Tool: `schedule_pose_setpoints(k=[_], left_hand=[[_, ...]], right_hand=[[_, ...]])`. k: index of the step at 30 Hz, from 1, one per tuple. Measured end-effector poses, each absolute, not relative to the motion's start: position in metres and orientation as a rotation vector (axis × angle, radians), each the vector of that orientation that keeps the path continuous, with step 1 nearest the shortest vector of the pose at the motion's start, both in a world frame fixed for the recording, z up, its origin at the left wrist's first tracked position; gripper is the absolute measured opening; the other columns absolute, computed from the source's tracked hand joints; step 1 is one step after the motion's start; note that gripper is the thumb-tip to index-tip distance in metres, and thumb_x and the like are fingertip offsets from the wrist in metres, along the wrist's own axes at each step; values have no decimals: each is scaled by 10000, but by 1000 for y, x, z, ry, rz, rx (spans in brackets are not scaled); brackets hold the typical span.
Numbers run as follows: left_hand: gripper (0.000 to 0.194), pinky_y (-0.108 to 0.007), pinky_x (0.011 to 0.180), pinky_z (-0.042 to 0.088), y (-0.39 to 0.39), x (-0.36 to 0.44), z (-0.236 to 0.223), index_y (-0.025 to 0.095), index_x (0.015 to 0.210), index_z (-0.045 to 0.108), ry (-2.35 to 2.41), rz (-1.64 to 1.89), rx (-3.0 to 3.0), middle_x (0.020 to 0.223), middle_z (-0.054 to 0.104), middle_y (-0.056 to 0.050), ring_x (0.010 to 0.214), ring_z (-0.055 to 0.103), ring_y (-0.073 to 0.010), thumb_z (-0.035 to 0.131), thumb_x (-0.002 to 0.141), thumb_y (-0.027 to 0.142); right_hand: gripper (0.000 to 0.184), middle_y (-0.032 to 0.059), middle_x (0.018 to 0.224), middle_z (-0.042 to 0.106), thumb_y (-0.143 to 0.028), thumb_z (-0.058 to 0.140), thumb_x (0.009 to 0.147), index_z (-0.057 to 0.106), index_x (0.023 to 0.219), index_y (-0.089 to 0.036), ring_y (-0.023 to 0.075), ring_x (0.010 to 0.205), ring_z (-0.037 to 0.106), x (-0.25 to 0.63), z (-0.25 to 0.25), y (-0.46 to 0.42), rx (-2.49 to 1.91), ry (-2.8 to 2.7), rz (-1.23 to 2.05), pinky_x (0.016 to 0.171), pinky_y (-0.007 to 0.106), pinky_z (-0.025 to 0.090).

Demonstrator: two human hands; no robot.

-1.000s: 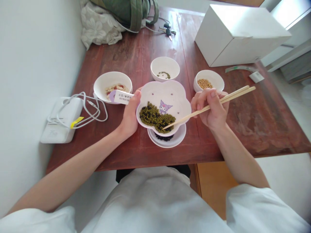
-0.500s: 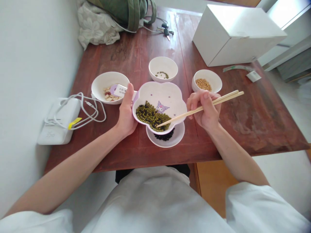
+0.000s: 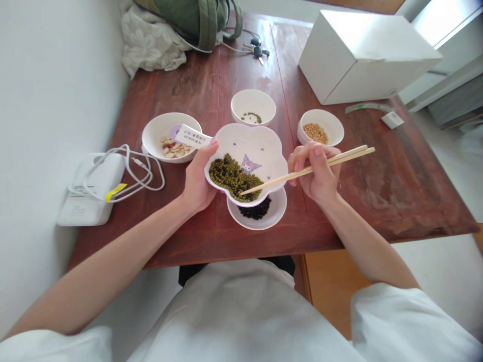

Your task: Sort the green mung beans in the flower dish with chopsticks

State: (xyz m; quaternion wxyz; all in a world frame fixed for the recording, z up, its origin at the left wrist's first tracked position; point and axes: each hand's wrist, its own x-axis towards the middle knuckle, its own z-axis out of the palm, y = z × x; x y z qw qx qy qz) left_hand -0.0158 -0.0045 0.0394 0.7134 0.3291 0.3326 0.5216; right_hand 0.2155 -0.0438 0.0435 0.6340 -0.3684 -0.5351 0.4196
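My left hand (image 3: 199,178) grips a white flower-shaped bowl (image 3: 264,146) with a lilac rim and a cartoon print, held tilted toward me. Green beans mixed with black ones (image 3: 232,176) are gathered at its near left side. A pair of chopsticks (image 3: 339,157) is pinched in my right hand (image 3: 317,168), the tips among the beans. Beneath the held bowl, partly covered, stands a white bowl (image 3: 277,215) of black beans (image 3: 256,208). A white bowl (image 3: 253,98) farther back has a few green beans (image 3: 251,118) in it.
To the left are a bowl (image 3: 153,128) of pale flat pieces and a white power adapter (image 3: 90,191) with a coiled cable. A bowl (image 3: 332,120) of yellow beans stands right. Behind are a white box (image 3: 362,60), keys (image 3: 257,52) and a green bag (image 3: 184,20).
The flower-shaped bowl has turned and shifted slightly left, and its label tag has swung up. The chopstick tips have moved a little left within the beans.
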Motion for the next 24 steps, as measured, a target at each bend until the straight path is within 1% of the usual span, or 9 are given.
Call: schedule_pose_setpoints(k=[2,6,8,11,14,17,20,24], left_hand=[[277,-521,1162,640,-2,-15,37,210,949,763,732,1149,715,1064,873,-69,1367,759,-369,756,952,488],[362,-530,1119,662,3,-15,35,226,927,758,777,1123,736,1063,869,-76,1351,766,-391,759,966,586],[376,-546,1132,649,4,-15,35,221,942,756,794,1137,745,1079,862,-80,1361,758,-396,731,989,593],[374,-558,1164,620,4,-15,36,217,1021,761,823,1157,759,1127,845,-78,1415,723,-393,652,1035,575],[397,-569,1157,618,1,-13,37,213,1062,764,831,1152,765,1173,831,-85,1452,695,-408,637,1025,587],[344,-570,1150,615,-2,-11,37,197,1064,765,831,1174,760,1199,824,-83,1478,672,-412,625,1017,507],[277,-544,1156,616,-6,-9,40,195,1030,761,838,1233,747,1191,831,-70,1490,660,-401,638,997,441],[244,-515,1094,656,-7,-9,40,190,998,766,838,1206,741,1113,835,-72,1415,711,-406,675,960,413]], right_hand=[[522,-13,562,577,-624,764,1015,704,658,-247,130,418,545,215,44,-44,-834,-1220,957,360,278,363],[543,-7,572,588,-624,743,1034,696,662,-231,117,422,539,213,47,-44,-785,-1230,925,356,265,346],[552,-9,572,588,-646,737,1029,693,664,-234,117,424,534,213,47,-45,-803,-1240,919,359,267,349],[580,-6,569,586,-706,722,1012,685,663,-244,127,427,533,212,47,-46,-870,-1251,907,370,284,360],[619,-2,569,584,-756,687,1008,668,658,-246,132,420,525,210,47,-47,-888,-1253,885,375,298,354],[628,0,567,579,-771,676,1005,666,657,-249,136,419,521,209,46,-48,-887,-1256,874,377,304,355],[628,-4,553,567,-775,672,1006,668,659,-251,139,414,515,208,46,-48,-888,-1260,888,378,306,357],[630,-9,529,556,-761,660,1023,668,656,-249,132,400,505,208,47,-48,-854,-1259,899,372,297,330]])
